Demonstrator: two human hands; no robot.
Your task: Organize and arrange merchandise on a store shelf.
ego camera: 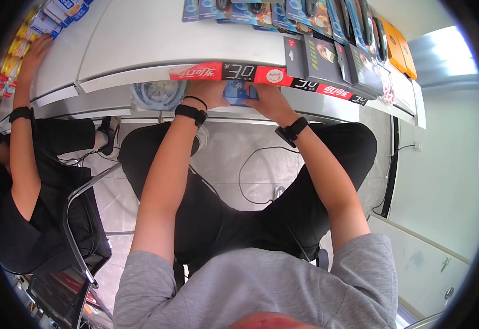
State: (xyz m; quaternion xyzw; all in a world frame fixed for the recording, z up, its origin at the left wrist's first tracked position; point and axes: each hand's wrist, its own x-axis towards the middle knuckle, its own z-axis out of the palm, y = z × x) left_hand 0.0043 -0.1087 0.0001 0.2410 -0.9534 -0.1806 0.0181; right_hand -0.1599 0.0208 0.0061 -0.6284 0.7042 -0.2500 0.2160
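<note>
My left hand [208, 93] and my right hand [269, 100] reach under the front edge of a white shelf [140, 45]. Between them is a small blue packet or box [239, 93], with the fingers of both hands on its sides. The shelf lip hides part of my left hand. Left of my left hand sits a round item in clear and blue wrapping [158, 93] on the lower level. A red and black price strip [239, 72] runs along the shelf edge just above my hands. Black bands are on both wrists.
Carded black-handled tools [305, 12] and dark peeler boxes [325, 61] stand on the shelf at the right, with orange boxes [393, 45] behind. At the far left a co-worker's hand [38, 51] touches packaged goods. A metal-framed chair [73, 205] and loose cables [241, 181] are below.
</note>
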